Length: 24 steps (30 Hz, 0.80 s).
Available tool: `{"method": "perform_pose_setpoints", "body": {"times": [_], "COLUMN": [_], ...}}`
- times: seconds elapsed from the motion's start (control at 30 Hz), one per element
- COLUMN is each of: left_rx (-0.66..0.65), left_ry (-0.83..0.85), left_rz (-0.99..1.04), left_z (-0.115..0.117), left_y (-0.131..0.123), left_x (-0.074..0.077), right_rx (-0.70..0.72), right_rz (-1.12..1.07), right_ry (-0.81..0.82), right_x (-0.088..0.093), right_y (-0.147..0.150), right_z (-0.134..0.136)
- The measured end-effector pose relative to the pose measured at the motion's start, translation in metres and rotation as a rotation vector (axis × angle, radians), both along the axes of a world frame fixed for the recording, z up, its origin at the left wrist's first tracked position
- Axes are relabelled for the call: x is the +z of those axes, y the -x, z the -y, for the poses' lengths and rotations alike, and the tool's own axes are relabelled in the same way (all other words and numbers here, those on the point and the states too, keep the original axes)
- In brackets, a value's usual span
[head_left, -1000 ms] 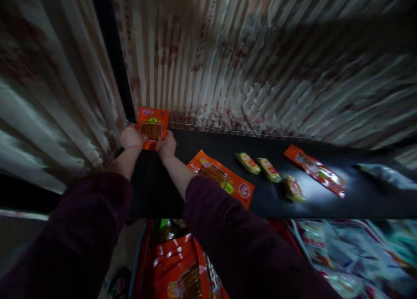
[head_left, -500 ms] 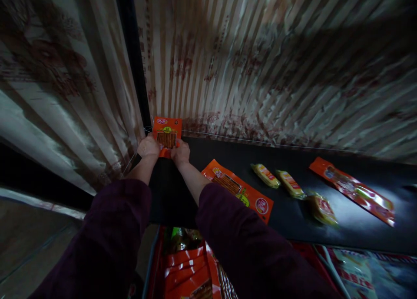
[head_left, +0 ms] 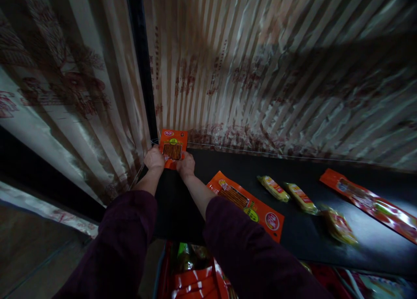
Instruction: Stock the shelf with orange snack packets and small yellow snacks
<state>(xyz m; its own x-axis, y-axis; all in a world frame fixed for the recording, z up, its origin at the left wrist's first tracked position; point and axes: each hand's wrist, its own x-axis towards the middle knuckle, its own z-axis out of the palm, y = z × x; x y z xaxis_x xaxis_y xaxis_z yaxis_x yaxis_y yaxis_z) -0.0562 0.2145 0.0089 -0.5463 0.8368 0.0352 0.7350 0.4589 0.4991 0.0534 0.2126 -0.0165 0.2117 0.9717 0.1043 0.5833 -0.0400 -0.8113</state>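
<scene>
Orange and shiny, a flat packet (head_left: 173, 149) with square corners is at the back left corner of the smooth black shelf (head_left: 177, 207), in front of a wrinkly, stripy sheet (head_left: 234, 81). The left hand (head_left: 154, 158) and right hand (head_left: 186, 164) grip its lower sides with bent fingers, and both arms (head_left: 199, 194) reach forward in dark purple sleeves (head_left: 130, 216).

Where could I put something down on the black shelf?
Bare shelf lies between the striped backing and yellow packs, and between the forearms. It's crowded at the left end, where both hands hold an orange packet.
</scene>
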Motion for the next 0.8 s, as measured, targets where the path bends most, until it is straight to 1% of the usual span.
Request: {"method": "perform_pose_setpoints", "body": {"times": [0.17,0.3,0.4,0.6,0.8], "left_rx": [-0.013,0.002,0.016,0.029,0.035], "left_ry": [-0.021,0.004,0.004,0.018,0.009], "left_rz": [-0.070,-0.067,-0.058,-0.063,-0.049], "left_z": [-0.002,0.000,0.000,0.000,0.001], "left_y": [0.001,-0.002,-0.004,-0.004,-0.003], "left_x": [-0.004,0.001,0.004,0.007,0.007], "right_rx": [0.014,0.018,0.014,0.029,0.042], "right_rz": [-0.021,-0.022,-0.005,0.039,0.074], "right_ry": [0.011,0.002,0.003,-0.001,-0.032], "right_x": [-0.005,-0.009,-0.008,-0.005,-0.007], "right_y": [0.001,0.002,0.002,0.000,0.003], "right_z": [-0.004,-0.006,-0.006,-0.005,-0.005]}}
